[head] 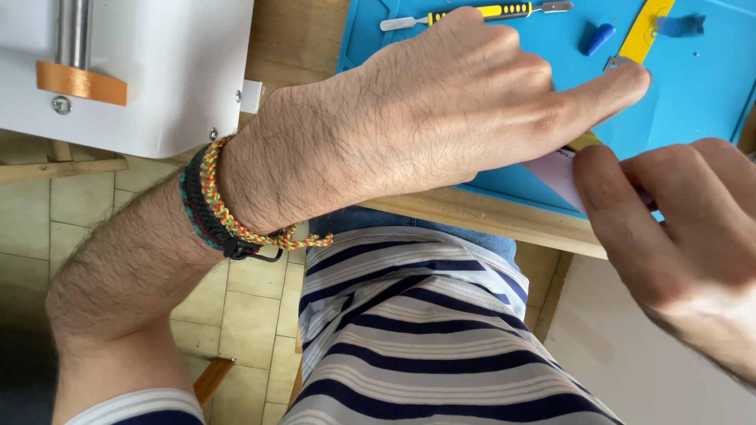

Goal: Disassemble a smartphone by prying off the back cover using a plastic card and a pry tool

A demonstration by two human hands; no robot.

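Pale card (555,169) mostly hidden btwn both hands.

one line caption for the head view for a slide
Left hand presses on a blue work mat while the right hand pinches a pale paper piece at the wooden table's edge.

A pale, thin sheet of paper (557,175) lies flat near the blue mat's (709,86) front edge, mostly hidden, with a yellow strip (650,31) beyond it.

Bare blue mat (709,86) lies open at the far right. Far along its edge, a yellow-handled tool (472,13), a small blue piece (598,38) and a yellow strip (650,31) block passage. A white machine (157,79) blocks the left.
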